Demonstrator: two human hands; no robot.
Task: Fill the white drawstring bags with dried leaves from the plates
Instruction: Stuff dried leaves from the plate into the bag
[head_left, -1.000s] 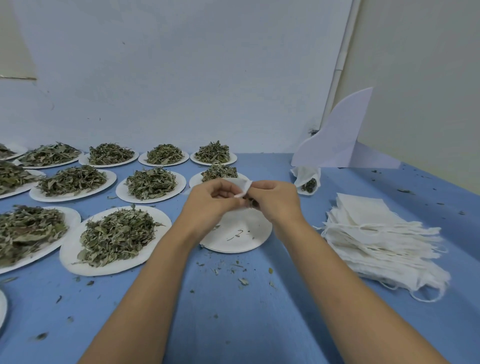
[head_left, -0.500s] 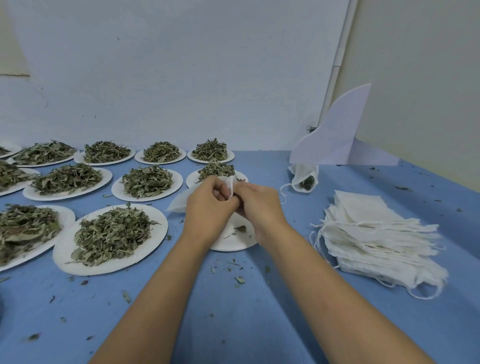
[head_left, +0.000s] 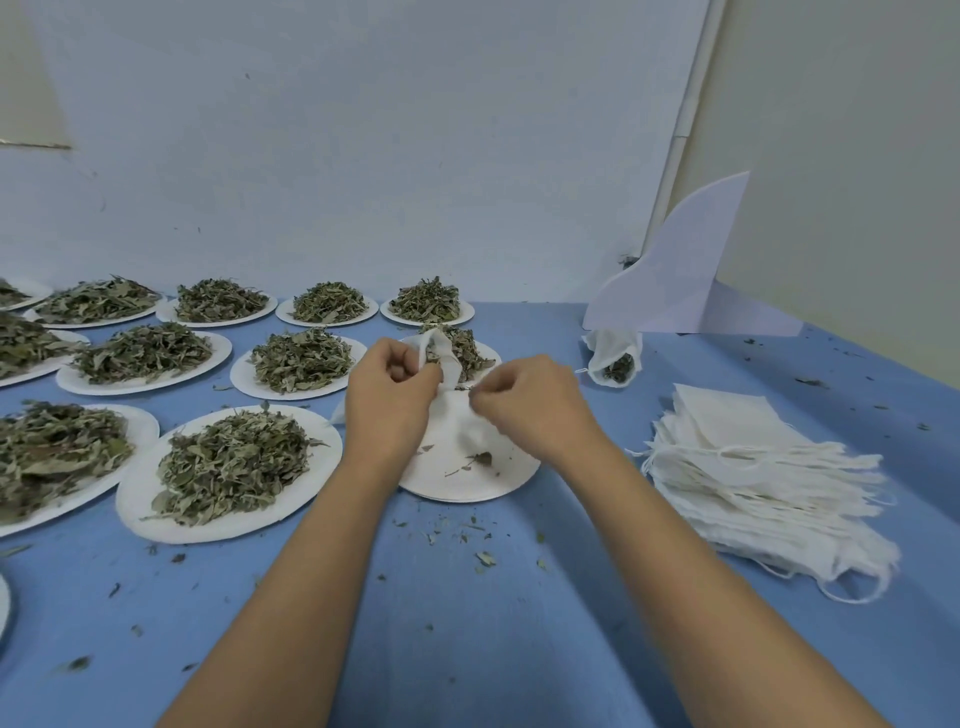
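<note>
Drawstring bag (head_left: 440, 358) is hanging at frame centre: my left hand (head_left: 389, 400) is gripping its mouth, and my right hand (head_left: 524, 410) is pinching the opposite edge or cord, I judge to be working it open. I am holding it over the nearly bare plate (head_left: 467, 486) so stray leaves (head_left: 482, 458) are landing there, not on the tabletop (head_left: 467, 623).
</note>
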